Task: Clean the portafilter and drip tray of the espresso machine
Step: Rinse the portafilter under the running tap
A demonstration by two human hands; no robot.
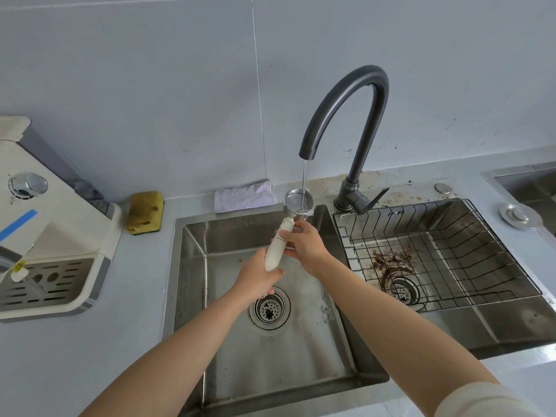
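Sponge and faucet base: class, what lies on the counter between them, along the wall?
In the head view, a folded pale cloth lies between the sponge and the faucet base, behind the sink.

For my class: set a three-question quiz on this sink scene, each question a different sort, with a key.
1. True or false: water from the faucet falls into the portafilter basket.
2. Which hand holds the lower end of the white handle? A) left hand B) right hand
3. Fill in: the drip tray sits on the ______, not in the sink.

Key: 1 true; 2 A; 3 espresso machine.
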